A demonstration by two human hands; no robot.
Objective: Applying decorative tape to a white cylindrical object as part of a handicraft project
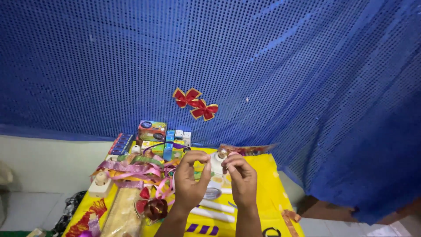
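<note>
Both the left hand [189, 177] and right hand [240, 177] pinch shut, contents unclear, before stacked colourful boxes [160, 138].

Ribbons [131, 169] lie left of both raised hands. Small boxes [153, 131] stand behind them. Two bows [195, 104] hang on the curtain [285, 66] above.

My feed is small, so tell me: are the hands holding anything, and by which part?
It cannot be told. The left hand and right hand are raised with fingertips pinched; anything between them is too small to see.
</note>
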